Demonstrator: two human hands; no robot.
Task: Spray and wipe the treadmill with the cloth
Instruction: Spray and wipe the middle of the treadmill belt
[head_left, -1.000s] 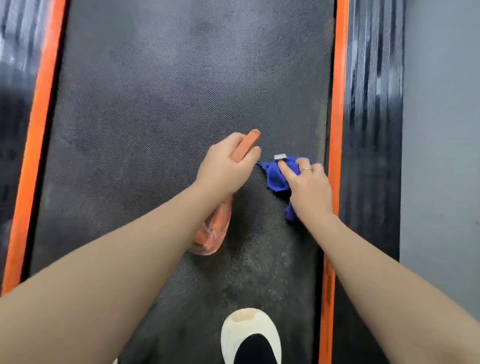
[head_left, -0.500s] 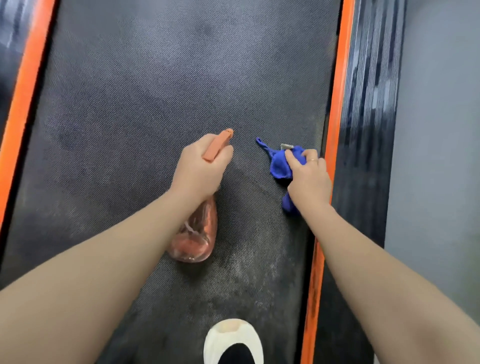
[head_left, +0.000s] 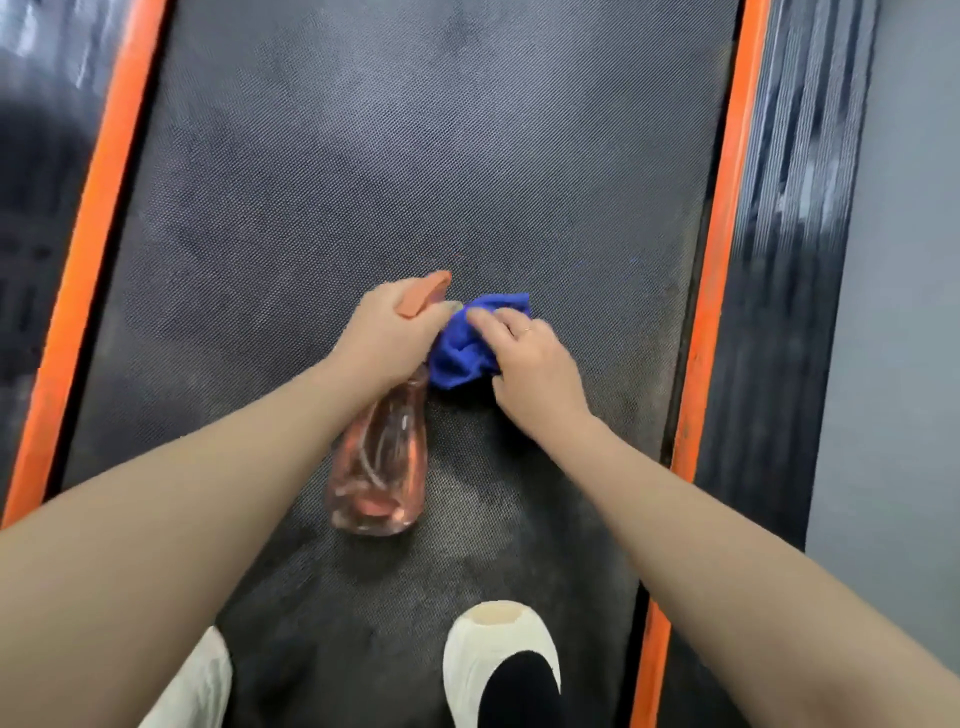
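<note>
My left hand (head_left: 387, 338) grips the spray bottle (head_left: 382, 457), pinkish liquid pooled low inside. My right hand (head_left: 530, 369) clutches the blue cloth (head_left: 462, 353), bunched between both hands, mid treadmill belt (head_left: 415, 156).

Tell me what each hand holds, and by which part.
The left hand grips the spray bottle at its neck, under the head. The right hand holds the bunched cloth from above.

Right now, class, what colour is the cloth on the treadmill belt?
Bright blue. The cloth shows best in the head view, the only one given.
</note>
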